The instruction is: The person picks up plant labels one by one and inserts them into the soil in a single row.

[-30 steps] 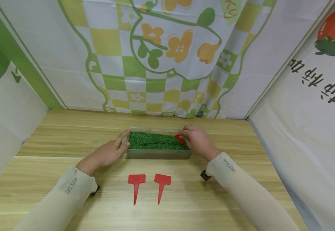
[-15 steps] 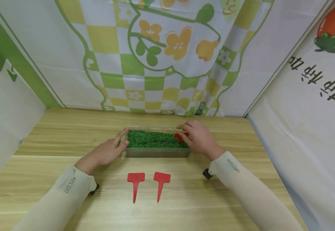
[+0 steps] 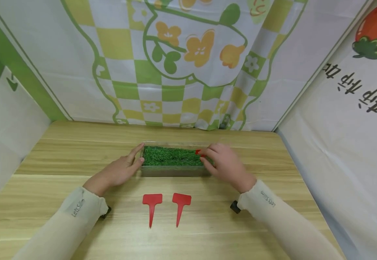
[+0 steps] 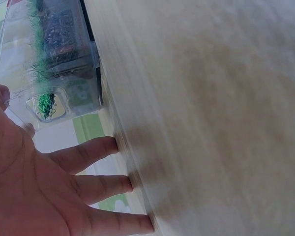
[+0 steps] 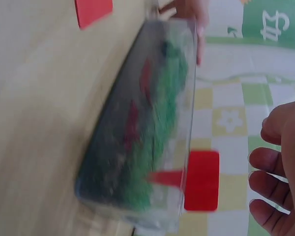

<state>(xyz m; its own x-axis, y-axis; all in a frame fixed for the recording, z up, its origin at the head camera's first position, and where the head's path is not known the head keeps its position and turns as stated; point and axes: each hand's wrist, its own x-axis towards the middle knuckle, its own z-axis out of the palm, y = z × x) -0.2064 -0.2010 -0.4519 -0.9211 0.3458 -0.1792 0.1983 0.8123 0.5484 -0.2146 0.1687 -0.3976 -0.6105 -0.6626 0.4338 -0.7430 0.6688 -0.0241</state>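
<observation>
A red tag stands in the grass at the right hand's end of the clear box, its head above the rim. The right hand is just beside it, fingers loosely bent and holding nothing — the wrist view shows a gap to the tag. The left hand steadies the opposite end with thumb and forefinger, not clamped; its other fingers meet the table. To seat the tag well, that light brace should stay on, any push should run along the stem, and the right fingers should clear the head without knocking it.

Inside the box is artificial grass over a dark layer; red marks through the wall may be reflections — I cannot tell. Two loose red tags lie between the hands, nearer the person.
</observation>
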